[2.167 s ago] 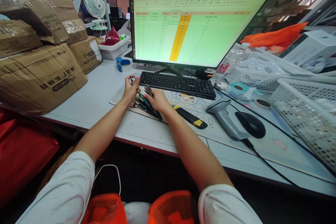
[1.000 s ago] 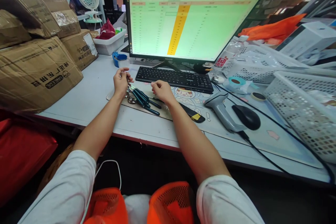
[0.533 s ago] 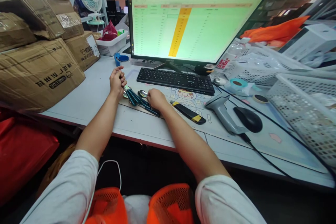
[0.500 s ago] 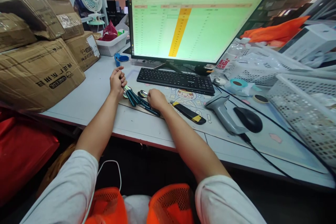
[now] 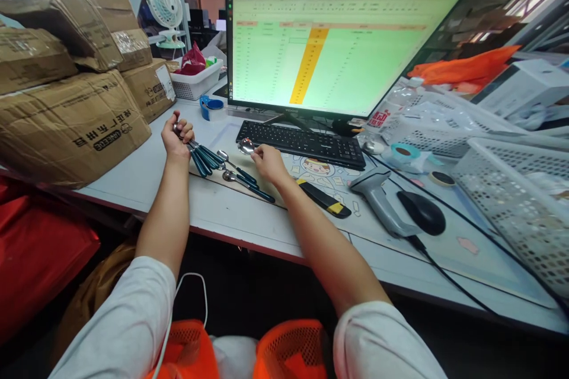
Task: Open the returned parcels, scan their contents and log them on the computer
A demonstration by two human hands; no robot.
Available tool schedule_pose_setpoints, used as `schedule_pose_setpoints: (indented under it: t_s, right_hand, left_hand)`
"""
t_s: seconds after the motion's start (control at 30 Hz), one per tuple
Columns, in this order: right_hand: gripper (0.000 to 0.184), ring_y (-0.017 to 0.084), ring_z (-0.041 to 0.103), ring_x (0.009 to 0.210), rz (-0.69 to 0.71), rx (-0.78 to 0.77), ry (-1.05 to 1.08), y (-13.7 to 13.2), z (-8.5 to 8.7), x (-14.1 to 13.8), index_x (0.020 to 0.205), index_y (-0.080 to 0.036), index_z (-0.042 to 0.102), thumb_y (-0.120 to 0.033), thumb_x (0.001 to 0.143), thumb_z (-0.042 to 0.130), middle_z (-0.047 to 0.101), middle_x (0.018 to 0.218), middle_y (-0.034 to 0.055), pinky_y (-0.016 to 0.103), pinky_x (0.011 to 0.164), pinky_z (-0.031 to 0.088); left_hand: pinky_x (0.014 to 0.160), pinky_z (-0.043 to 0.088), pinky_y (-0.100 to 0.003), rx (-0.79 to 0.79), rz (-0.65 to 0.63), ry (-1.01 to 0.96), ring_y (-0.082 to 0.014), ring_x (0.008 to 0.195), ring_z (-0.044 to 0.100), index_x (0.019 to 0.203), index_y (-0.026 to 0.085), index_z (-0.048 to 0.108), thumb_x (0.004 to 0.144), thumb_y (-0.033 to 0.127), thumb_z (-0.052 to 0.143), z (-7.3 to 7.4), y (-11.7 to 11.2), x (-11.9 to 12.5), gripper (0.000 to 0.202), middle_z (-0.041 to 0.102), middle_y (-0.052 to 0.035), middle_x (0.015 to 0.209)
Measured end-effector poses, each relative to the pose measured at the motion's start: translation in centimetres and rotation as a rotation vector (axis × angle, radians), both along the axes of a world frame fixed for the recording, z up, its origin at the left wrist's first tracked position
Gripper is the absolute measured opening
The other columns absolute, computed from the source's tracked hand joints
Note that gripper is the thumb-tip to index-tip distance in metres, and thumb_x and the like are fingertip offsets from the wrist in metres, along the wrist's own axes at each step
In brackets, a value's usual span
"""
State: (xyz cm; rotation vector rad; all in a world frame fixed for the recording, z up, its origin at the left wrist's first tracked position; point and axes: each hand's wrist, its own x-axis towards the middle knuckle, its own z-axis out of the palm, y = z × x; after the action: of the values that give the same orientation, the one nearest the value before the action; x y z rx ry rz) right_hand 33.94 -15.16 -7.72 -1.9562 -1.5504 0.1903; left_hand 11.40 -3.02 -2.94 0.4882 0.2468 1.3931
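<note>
My left hand (image 5: 176, 136) is closed around a bunch of dark-green-handled spoons (image 5: 203, 159), their handles fanning out to the right and down. Between thumb and fingers, my right hand (image 5: 268, 161) pinches a spoon (image 5: 246, 145) whose shiny bowl points left; its handle is hidden by the hand. On the mat between both hands lie a few loose spoons, one with its bowl up (image 5: 223, 156) and another nearer the table edge (image 5: 229, 176). A black-and-yellow utility knife (image 5: 325, 199) rests right of my right wrist.
Behind the hands stand a keyboard (image 5: 302, 143) and a monitor (image 5: 347, 59). To the right are a barcode scanner (image 5: 377, 201), a black mouse (image 5: 421, 212) and a white basket (image 5: 511, 189). Cardboard boxes (image 5: 75, 124) are stacked at left; blue tape (image 5: 211, 108) sits near them.
My left hand has moved left with its bunch, away from the loose spoons, which now show more. A spoon's bowl now stands out from my right hand. The view has tilted slightly up.
</note>
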Motion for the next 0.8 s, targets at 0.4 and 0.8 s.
schedule_pose_setpoints:
  t_s: [0.4,0.8]
  right_hand:
    - [0.027,0.027,0.069,0.112,0.024,-0.312,-0.250,5.0,0.3,-6.3,0.115,-0.013,0.074,-0.023,0.099,0.055,0.073,0.121,0.0182,0.029,0.087,0.049]
    - [0.037,0.030,0.068,0.117,0.062,-0.421,-0.489,4.8,1.0,-7.5,0.125,-0.012,0.071,-0.016,0.088,0.068,0.070,0.126,0.0225,0.029,0.090,0.050]
  left_hand:
    - [0.032,0.013,-0.013,-0.159,0.109,-0.201,-0.0036,0.035,0.028,0.083,0.018,0.050,0.110,0.023,0.035,-0.5,1.8,-1.2,0.032,0.030,0.0084,0.053]
    - [0.031,0.014,-0.015,-0.154,0.082,-0.250,-0.0035,0.034,0.028,0.081,0.018,0.052,0.108,0.021,0.038,-1.2,2.2,-0.9,0.030,0.031,0.0081,0.053]
